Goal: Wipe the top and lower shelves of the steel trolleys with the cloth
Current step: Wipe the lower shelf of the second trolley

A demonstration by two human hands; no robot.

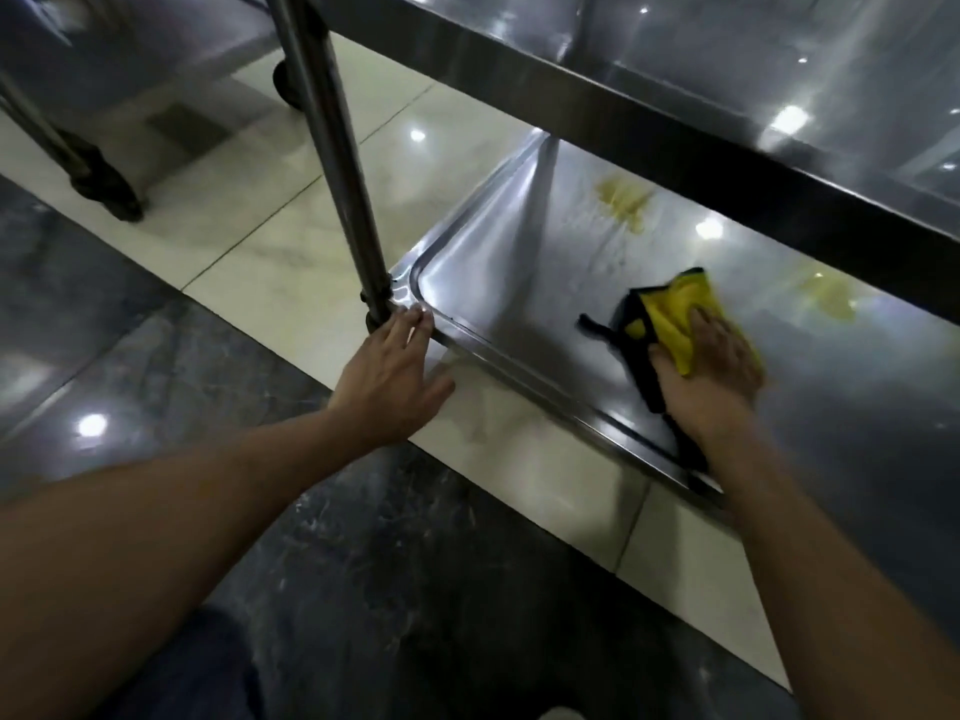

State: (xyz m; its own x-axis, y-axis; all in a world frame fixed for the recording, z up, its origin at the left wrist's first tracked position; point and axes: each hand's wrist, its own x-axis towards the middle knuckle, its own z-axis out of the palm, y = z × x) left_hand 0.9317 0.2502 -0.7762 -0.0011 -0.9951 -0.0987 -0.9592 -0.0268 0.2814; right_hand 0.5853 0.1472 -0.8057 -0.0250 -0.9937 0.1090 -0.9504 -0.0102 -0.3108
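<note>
Under the top steel shelf (pixel 675 70), the right hand (pixel 709 368) presses flat, fingers spread, on a crumpled yellow-and-black cloth (pixel 670 317) lying on the shiny lower steel shelf (pixel 509 272); yellowish smears (pixel 623 200) lie beyond it; the left hand (pixel 389 379) rests open, fingertips touching the shelf's corner rim beside the upright steel post (pixel 332 148).

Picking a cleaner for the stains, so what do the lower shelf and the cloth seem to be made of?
Lower shelf: looks like stainless steel with a brushed, glossy finish; it mirrors the ceiling lights and has a pressed raised rim. Cloth under the right hand: soft yellow pile with black edging, probably microfibre, though the weave is too blurred to confirm. The yellowish stains lie on the surface.
</note>
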